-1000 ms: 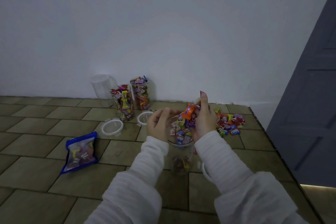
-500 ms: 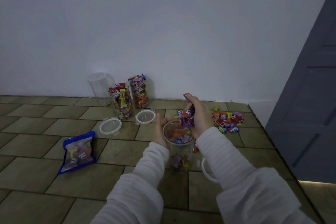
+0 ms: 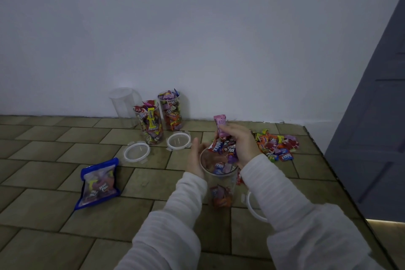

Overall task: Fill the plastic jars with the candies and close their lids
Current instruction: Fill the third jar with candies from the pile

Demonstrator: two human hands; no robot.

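Left hand (image 3: 194,158) wraps the jar (image 3: 220,182) near its rim to steady it; right hand (image 3: 240,146) holds a fistful of candies (image 3: 221,146) over the mouth, fingers curled. Jar: clear rigid plastic cylinder, partly filled. Wrappers glossy, crinkly. Pile (image 3: 277,144) just right; 2 lids (image 3: 178,140) loose.

Home room: tiled floor (image 3: 54,182), door (image 3: 372,138).
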